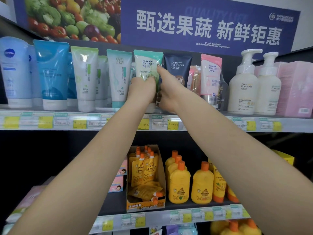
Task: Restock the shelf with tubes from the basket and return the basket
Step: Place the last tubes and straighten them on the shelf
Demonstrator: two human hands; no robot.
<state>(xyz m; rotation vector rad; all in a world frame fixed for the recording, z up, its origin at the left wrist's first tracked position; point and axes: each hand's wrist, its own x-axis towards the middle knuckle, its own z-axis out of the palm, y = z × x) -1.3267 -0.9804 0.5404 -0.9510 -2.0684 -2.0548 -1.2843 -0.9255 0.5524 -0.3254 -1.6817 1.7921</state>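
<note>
The person is setting a white plastic facial-cleanser tube with a teal crimped top upright on the upper grey shelf, between a pale teal tube and a navy tube. The left hand curls round its lower body; the right hand steadies its side, forefinger extended. The basket is out of view. Next, probably, seat it straight and let go.
</note>
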